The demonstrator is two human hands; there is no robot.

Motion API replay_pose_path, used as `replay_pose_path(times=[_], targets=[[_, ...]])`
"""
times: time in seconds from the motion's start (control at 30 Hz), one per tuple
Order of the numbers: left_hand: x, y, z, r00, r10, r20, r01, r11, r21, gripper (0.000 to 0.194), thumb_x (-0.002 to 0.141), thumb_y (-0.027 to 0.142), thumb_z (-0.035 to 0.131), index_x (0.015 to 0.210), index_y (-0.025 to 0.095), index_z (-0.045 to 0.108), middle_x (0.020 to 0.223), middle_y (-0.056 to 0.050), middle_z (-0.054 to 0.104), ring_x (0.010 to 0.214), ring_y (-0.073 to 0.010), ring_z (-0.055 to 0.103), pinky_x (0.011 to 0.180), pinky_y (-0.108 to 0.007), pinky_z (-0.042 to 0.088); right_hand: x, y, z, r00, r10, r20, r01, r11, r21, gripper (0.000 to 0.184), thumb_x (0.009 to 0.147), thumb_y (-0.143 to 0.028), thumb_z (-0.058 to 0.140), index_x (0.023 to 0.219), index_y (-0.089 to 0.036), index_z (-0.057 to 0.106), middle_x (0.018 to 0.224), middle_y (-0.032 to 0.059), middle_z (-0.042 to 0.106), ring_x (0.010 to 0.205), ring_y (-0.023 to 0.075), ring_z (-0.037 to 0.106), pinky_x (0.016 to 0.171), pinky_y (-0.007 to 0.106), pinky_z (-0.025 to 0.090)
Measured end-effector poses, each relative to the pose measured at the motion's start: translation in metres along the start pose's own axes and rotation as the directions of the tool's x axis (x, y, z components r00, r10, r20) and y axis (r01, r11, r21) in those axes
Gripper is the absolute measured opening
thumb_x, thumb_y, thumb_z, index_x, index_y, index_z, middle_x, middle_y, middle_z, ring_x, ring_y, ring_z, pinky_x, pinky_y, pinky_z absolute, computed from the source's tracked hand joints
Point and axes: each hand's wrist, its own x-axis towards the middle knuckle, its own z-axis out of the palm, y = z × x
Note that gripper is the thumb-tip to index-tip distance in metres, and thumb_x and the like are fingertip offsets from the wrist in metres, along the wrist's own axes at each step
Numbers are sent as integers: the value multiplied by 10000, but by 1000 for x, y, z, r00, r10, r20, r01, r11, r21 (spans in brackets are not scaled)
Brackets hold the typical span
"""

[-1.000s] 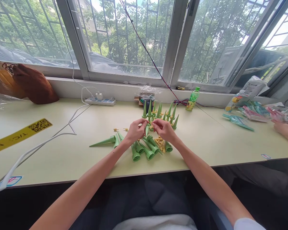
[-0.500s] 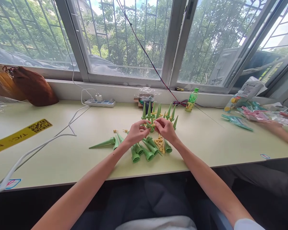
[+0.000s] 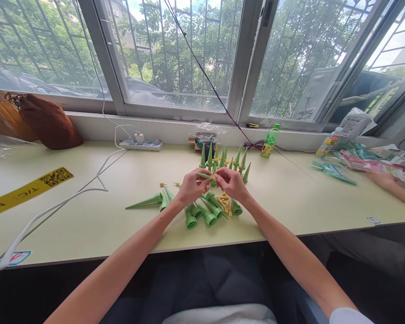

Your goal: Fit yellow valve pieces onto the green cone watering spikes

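Observation:
My left hand (image 3: pixel 191 186) is closed around a green plastic watering spike (image 3: pixel 202 175), its point toward the left. My right hand (image 3: pixel 232 183) meets it and pinches at a small yellow valve piece (image 3: pixel 213 177) on the spike; the fingers partly hide it. Below my hands, several loose green spikes (image 3: pixel 209 219) lie with their threaded open ends toward me. Beside them is a small pile of yellow valve pieces (image 3: pixel 227 206). Behind my hands, several green spikes (image 3: pixel 243 158) stand upright, points up, with yellow pieces on them.
A green drink bottle (image 3: pixel 270 141), a power strip (image 3: pixel 141 145) and a small box with clear plastic (image 3: pixel 205 137) line the back of the table. A white cable (image 3: pixel 101 173) crosses the left side. At far right, a co-worker's hand (image 3: pixel 383 180) touches packaged items (image 3: pixel 361 159).
The spike in my left hand has turned so that its tip points further left. My right hand's fingers have closed in nearer to my left hand.

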Motion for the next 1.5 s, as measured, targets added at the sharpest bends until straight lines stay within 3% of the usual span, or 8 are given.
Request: replay_pose_path(times=[0.2, 0.43, 0.53, 0.63, 0.7, 0.87, 1.0, 1.5], targets=[[1, -6, -1, 1000, -8, 0, 8, 1000, 16, 276, 820, 380, 640, 967, 147, 650, 880, -81, 673, 732, -180, 665, 612, -300, 602, 0, -1, 1, 1000, -6, -8, 6, 1000, -15, 238, 901, -411, 545, 875, -180, 596, 604, 5, 616, 513, 131, 560, 501, 248, 430], [2, -5, -3, 995, 43, -87, -31, 989, 144, 262, 852, 390, 600, 954, 152, 637, 898, -83, 679, 691, -159, 641, 558, -261, 547, 0, 2, 1, 997, 1, -79, -6, 998, -61, 245, 922, -412, 510, 1007, -191, 572, 571, -16, 605, 470, 127, 518, 501, 247, 416], [3, -1, -6, 971, 102, -218, -59, 979, 198, 288, 874, 431, 586, 951, 156, 627, 903, -87, 681, 684, -150, 638, 564, -247, 532, -1, 4, 1, 997, -22, -75, 14, 995, -101, 247, 930, -407, 497, 1025, -191, 572, 569, -17, 602, 480, 132, 525, 516, 250, 421], [4, -2, -11, 909, 149, -389, -28, 954, 299, 313, 901, 466, 549, 937, 163, 621, 935, -90, 685, 658, -131, 620, 574, -237, 510, 0, 6, 1, 997, -38, -64, 30, 992, -124, 260, 937, -410, 483, 1035, -186, 572, 567, -23, 595, 481, 127, 521, 532, 249, 425], [5, -5, -15, 882, 171, -438, 2, 930, 368, 312, 912, 463, 530, 912, 167, 628, 953, -87, 686, 632, -121, 602, 588, -240, 493, 0, 7, 2, 997, -39, -60, 31, 991, -127, 266, 940, -412, 479, 1038, -183, 572, 565, -25, 590, 484, 126, 522, 534, 247, 425], [10, -17, -24, 934, 80, -349, 114, 857, 503, 287, 884, 425, 560, 764, 177, 642, 746, -49, 680, 594, -155, 596, 672, -298, 462, -1, 8, 3, 998, -45, -51, 38, 991, -130, 261, 945, -408, 473, 1026, -183, 579, 563, -24, 581, 489, 129, 533, 530, 246, 420], [11, -21, -26, 944, 40, -329, 154, 826, 543, 300, 886, 417, 546, 703, 190, 619, 641, -43, 668, 597, -183, 595, 650, -302, 431, -1, 8, 3, 998, -51, -30, 46, 989, -144, 263, 951, -410, 468, 1021, -185, 586, 562, -22, 582, 491, 130, 534, 528, 246, 417], [31, -42, -39, 973, -38, -226, 192, 671, 716, 365, 840, 402, 569, 532, 211, 619, 597, -98, 662, 576, -234, 597, 570, -315, 383, -2, 13, 6, 998, -67, 10, 68, 986, -151, 248, 965, -385, 446, 990, -185, 589, 579, -18, 583, 479, 120, 511, 506, 240, 387]])
